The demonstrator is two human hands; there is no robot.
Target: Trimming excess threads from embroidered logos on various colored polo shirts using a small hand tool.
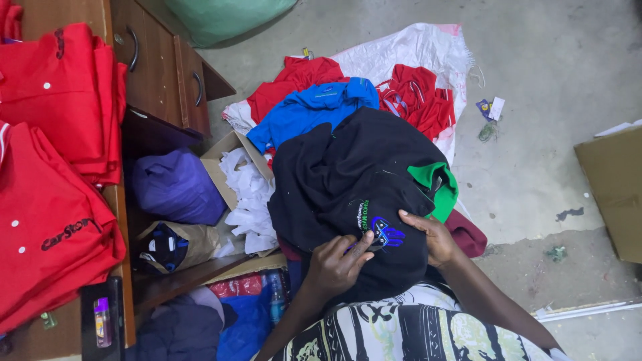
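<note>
- Here, in the head view, both hands rest on a black fabric garment (348, 180) that lies heaped on the person's lap, on top of a pile of clothes
- The left hand (338, 264) lies flat on the lower part of the black garment, its fingers (361, 249) close together and stretched toward a blue and green embroidered emblem (381, 230), touching its edge without gripping anything
- The right hand (431, 237) presses on the cloth just right of the emblem, fingers (413, 219) slightly spread and curved over the fabric; not closed on it
- A bright green collar (438, 187) shows at the right edge of the black garment, with a dark maroon cloth (468, 234) beneath it
- Behind the black garment lie a blue polo shirt (314, 110) and crumpled red shirts (414, 97) on a white woven sack (414, 50) spread over the concrete floor (555, 80)
- At the left, folded red shirts (53, 167) are stacked on a brown wooden table (120, 267), near a purple cloth bundle (175, 186) and an open cardboard box of white paper scraps (251, 197)
- A brown cardboard box (612, 190) sits at the right edge
</note>
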